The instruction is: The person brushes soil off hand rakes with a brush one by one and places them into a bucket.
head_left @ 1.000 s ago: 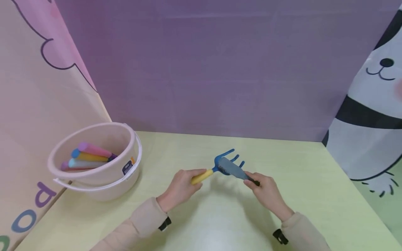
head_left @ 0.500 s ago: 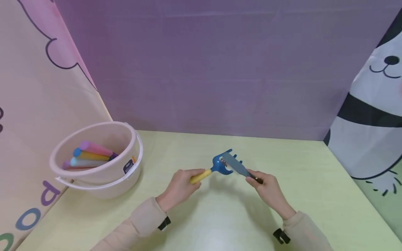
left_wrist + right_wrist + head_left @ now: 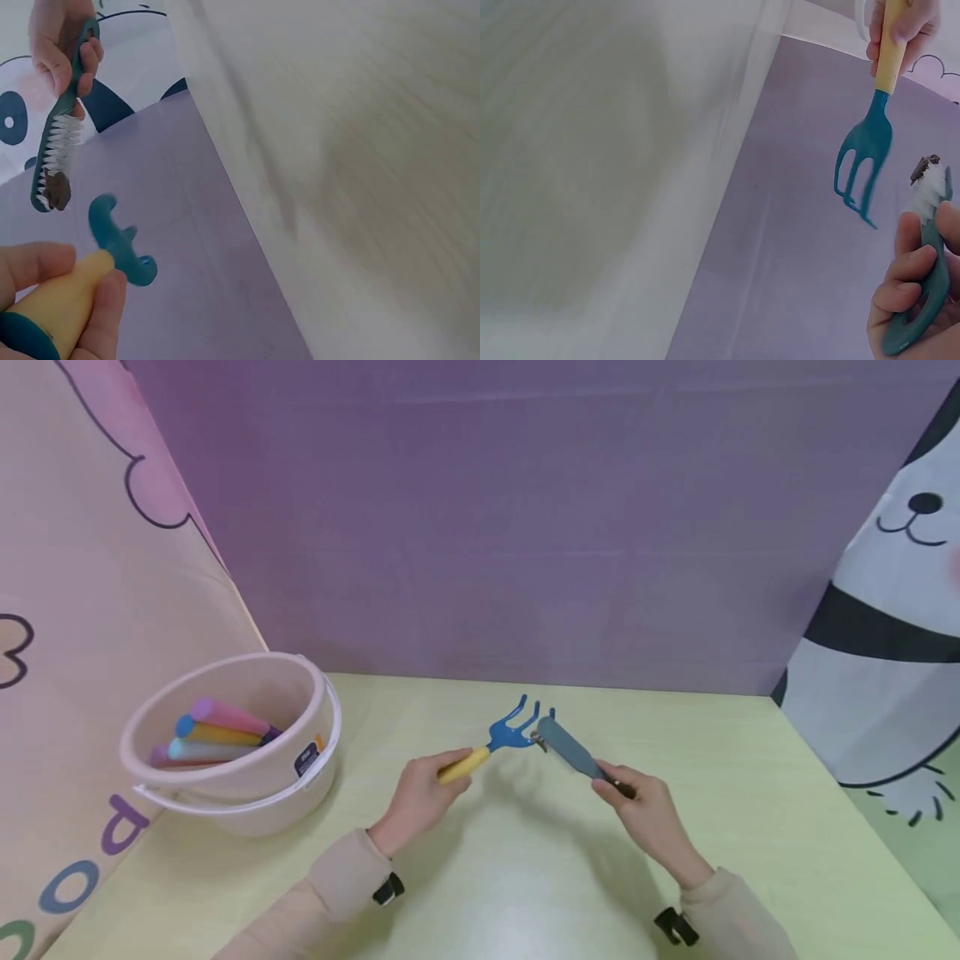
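My left hand (image 3: 422, 793) grips the yellow handle of a small hand rake (image 3: 510, 733), whose blue prongs point up and away over the table. In my right hand (image 3: 645, 806) is a dark teal brush (image 3: 567, 746), held by its handle. White bristles (image 3: 64, 142) show on the brush's underside in the left wrist view, with a brown clump (image 3: 57, 190) at the tip end. The brush tip is close beside the rake's prongs in the head view; a small gap parts the two in both wrist views.
A pale pink bucket (image 3: 225, 668) with a white handle stands at the left of the table (image 3: 750, 777). Several coloured tool handles (image 3: 221, 727) lie inside it. A purple wall panel (image 3: 525, 527) closes the back, and printed panels flank both sides.
My left hand has shifted slightly left with the rake, and its prongs have turned upward. The brush has slid off the rake's head to beside its prongs, moving slightly right.
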Available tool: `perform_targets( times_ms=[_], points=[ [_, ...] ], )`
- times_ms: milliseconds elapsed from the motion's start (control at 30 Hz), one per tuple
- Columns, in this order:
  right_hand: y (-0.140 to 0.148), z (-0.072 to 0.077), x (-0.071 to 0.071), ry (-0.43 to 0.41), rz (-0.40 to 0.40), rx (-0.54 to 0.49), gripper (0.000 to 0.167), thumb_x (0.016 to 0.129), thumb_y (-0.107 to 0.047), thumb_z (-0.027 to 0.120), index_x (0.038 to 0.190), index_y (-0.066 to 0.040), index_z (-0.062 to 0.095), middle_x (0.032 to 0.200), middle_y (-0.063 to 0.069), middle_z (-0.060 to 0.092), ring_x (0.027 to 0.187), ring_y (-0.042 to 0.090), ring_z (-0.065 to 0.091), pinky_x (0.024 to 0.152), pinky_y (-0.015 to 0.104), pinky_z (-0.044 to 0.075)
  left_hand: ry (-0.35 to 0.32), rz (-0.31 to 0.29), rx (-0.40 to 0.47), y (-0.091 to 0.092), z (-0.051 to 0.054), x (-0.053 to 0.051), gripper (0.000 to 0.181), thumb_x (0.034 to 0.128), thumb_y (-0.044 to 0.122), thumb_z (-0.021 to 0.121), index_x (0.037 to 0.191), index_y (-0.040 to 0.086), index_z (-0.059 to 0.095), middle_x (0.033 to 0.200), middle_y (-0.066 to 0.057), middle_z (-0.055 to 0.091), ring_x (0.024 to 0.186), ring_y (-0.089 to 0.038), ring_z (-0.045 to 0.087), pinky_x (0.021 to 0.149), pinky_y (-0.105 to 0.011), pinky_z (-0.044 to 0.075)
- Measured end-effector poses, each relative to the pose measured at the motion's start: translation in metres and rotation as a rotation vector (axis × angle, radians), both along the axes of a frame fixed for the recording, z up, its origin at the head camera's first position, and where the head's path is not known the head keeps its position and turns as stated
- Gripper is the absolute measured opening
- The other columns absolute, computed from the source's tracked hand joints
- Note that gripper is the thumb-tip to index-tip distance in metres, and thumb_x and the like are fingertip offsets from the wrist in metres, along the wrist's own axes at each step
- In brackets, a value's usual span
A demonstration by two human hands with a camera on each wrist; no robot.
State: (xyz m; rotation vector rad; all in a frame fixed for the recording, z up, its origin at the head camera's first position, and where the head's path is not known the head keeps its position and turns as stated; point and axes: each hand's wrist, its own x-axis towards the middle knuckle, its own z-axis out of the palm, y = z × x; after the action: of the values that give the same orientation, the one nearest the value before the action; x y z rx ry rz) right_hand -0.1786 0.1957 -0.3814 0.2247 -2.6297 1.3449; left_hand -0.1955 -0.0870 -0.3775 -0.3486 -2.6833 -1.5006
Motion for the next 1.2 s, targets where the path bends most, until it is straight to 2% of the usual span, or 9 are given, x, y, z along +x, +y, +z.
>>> perform_targets(
  times_ms=[67, 167, 300, 367, 600, 833, 967, 1100, 1200],
  points=[
    [0.0003, 0.0014, 0.0009, 0.016, -0.008, -0.003, 0.034, 0.088, -0.017, 0.061, 0.118, 0.0, 0.06, 0.105, 0.018, 0.066, 0.065, 0.008, 0.046, 0.054, 0.019, 0.039, -0.031, 0.031, 0.095, -0.0005, -0.0003, -0.0017, 0.038, 0.0846, 0.01, 0.063, 0.122, 0.009, 0.059, 0.108, -0.013, 0.065, 0.057, -0.012, 0.046, 0.047, -0.021, 0.042],
    [0.0006, 0.0034, 0.0016, 0.028, -0.018, -0.004, 0.034, 0.088, -0.016, 0.061, 0.117, 0.0, 0.061, 0.106, 0.018, 0.066, 0.066, 0.008, 0.047, 0.054, 0.019, 0.04, -0.08, 0.061, 0.216, -0.0008, -0.0004, -0.0044, 0.038, 0.0855, 0.012, 0.062, 0.123, 0.007, 0.058, 0.108, -0.012, 0.065, 0.074, -0.015, 0.055, 0.061, -0.024, 0.048],
    [0.001, 0.0053, 0.0021, 0.03, -0.021, -0.009, 0.034, 0.088, -0.016, 0.061, 0.117, 0.0, 0.061, 0.109, 0.018, 0.065, 0.068, 0.009, 0.048, 0.055, 0.019, 0.041, -0.162, 0.072, 0.352, -0.001, 0.0001, -0.0073, 0.038, 0.0869, 0.012, 0.059, 0.125, 0.005, 0.056, 0.11, -0.014, 0.065, 0.095, -0.019, 0.061, 0.083, -0.031, 0.052],
    [0.0011, 0.0059, 0.0023, 0.027, -0.021, -0.009, 0.034, 0.088, -0.016, 0.061, 0.117, 0.0, 0.061, 0.108, 0.018, 0.065, 0.068, 0.009, 0.048, 0.055, 0.019, 0.04, -0.22, 0.071, 0.425, -0.0012, 0.0008, -0.0085, 0.039, 0.0875, 0.012, 0.057, 0.126, 0.005, 0.054, 0.113, -0.014, 0.064, 0.099, -0.019, 0.062, 0.088, -0.032, 0.051],
    [0.0012, 0.0069, 0.0024, 0.008, -0.012, -0.027, 0.036, 0.089, -0.018, 0.06, 0.119, 0.0, 0.059, 0.102, 0.017, 0.066, 0.063, 0.008, 0.044, 0.053, 0.02, 0.037, -0.37, 0.039, 0.622, -0.001, 0.003, -0.01, 0.036, 0.0915, 0.014, 0.054, 0.125, 0.001, 0.053, 0.121, -0.017, 0.057, 0.099, -0.015, 0.061, 0.088, -0.025, 0.051],
    [0.0015, 0.0072, 0.0025, -0.002, -0.012, -0.039, 0.036, 0.089, -0.019, 0.06, 0.12, -0.001, 0.059, 0.109, 0.018, 0.065, 0.066, 0.008, 0.047, 0.054, 0.019, 0.04, -0.504, -0.005, 0.783, -0.0018, 0.0015, -0.0091, 0.041, 0.0918, 0.008, 0.049, 0.128, -0.009, 0.044, 0.121, -0.025, 0.055, 0.101, -0.017, 0.061, 0.096, -0.031, 0.045],
    [0.002, 0.0063, 0.0027, 0.002, -0.021, -0.034, 0.036, 0.089, -0.019, 0.06, 0.12, 0.0, 0.059, 0.111, 0.019, 0.064, 0.068, 0.008, 0.048, 0.055, 0.019, 0.041, -0.623, -0.007, 0.897, -0.0041, -0.0013, -0.0089, 0.043, 0.0924, 0.008, 0.048, 0.13, -0.01, 0.04, 0.124, -0.027, 0.051, 0.102, -0.018, 0.061, 0.094, -0.026, 0.046],
    [0.0031, 0.0059, 0.0037, 0.005, -0.029, -0.03, 0.036, 0.089, -0.019, 0.06, 0.119, 0.0, 0.059, 0.11, 0.019, 0.064, 0.068, 0.008, 0.048, 0.055, 0.019, 0.041, -0.763, -0.016, 1.035, -0.0076, -0.0043, -0.008, 0.045, 0.0944, 0.011, 0.046, 0.134, -0.006, 0.033, 0.124, -0.022, 0.052, 0.101, -0.016, 0.061, 0.09, -0.019, 0.047],
    [0.0045, 0.0053, 0.0043, 0.012, -0.03, -0.032, 0.036, 0.088, -0.019, 0.06, 0.119, 0.0, 0.059, 0.11, 0.02, 0.064, 0.068, 0.008, 0.048, 0.055, 0.019, 0.041, -0.836, -0.028, 1.136, -0.0101, -0.0061, -0.007, 0.047, 0.0955, 0.012, 0.043, 0.137, -0.004, 0.027, 0.12, -0.018, 0.052, 0.099, -0.015, 0.062, 0.093, -0.017, 0.045]
  ],
)
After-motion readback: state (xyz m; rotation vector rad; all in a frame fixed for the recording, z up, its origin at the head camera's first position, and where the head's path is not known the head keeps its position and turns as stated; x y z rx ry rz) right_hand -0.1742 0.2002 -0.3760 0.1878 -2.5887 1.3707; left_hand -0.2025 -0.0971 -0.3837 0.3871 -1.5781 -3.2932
